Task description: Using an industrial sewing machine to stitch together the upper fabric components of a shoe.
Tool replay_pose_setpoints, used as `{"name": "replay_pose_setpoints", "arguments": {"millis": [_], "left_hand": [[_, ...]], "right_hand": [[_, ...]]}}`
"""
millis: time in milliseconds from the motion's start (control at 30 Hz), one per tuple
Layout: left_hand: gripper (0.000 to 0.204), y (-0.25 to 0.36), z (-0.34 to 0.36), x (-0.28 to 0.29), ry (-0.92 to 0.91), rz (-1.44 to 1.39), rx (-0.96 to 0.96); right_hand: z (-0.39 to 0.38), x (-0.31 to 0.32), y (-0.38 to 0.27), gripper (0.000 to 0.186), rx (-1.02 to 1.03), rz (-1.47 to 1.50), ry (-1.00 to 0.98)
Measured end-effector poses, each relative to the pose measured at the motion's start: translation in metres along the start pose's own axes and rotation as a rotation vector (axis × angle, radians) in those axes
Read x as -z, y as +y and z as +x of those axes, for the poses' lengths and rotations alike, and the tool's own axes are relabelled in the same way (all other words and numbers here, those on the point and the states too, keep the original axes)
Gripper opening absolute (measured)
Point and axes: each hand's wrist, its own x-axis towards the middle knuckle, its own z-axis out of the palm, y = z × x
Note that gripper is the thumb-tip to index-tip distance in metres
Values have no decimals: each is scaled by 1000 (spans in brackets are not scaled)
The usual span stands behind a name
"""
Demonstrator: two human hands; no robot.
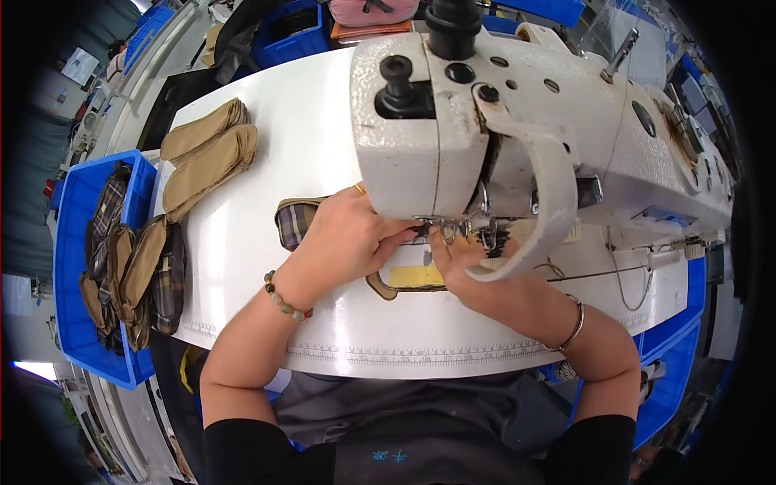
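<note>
A white industrial sewing machine stands over the white work table. At its metal presser foot, my left hand pinches a plaid, tan-edged fabric piece that extends leftward behind it. My right hand is right of the foot, fingers bent up against the work beside the needle area; what they grip is partly hidden by the machine. A yellow strip with a tan edge shows below, between my hands.
Stacked tan pieces lie on the table's left. A blue bin holding plaid and tan pieces sits at the left edge. More blue bins are at right and at the back. A ruler scale runs along the front edge.
</note>
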Motion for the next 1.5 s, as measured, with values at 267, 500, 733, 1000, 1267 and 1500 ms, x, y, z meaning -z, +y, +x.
{"name": "replay_pose_setpoints", "arguments": {"millis": [267, 500, 733, 1000, 1267, 1500], "left_hand": [[21, 3, 0, 2, 37, 4, 10], [17, 3, 0, -7, 58, 71, 10], [13, 13, 4, -6, 130, 149, 29], [11, 7, 0, -14, 101, 151, 49], [11, 26, -4, -13, -8, 286, 129], [8, 36, -1, -6, -22, 171, 158]], "right_hand": [[5, -2, -3, 14, -103, 86, 35], [1, -3, -1, 24, -130, 136, 59], [-28, -30, -7, 29, -204, 359, 172], [-26, -24, -6, 17, -328, 795, 213], [-9, -23, -5, 8, -243, 675, 238], [-5, -12, 0, 11, -303, 677, -98]]}}
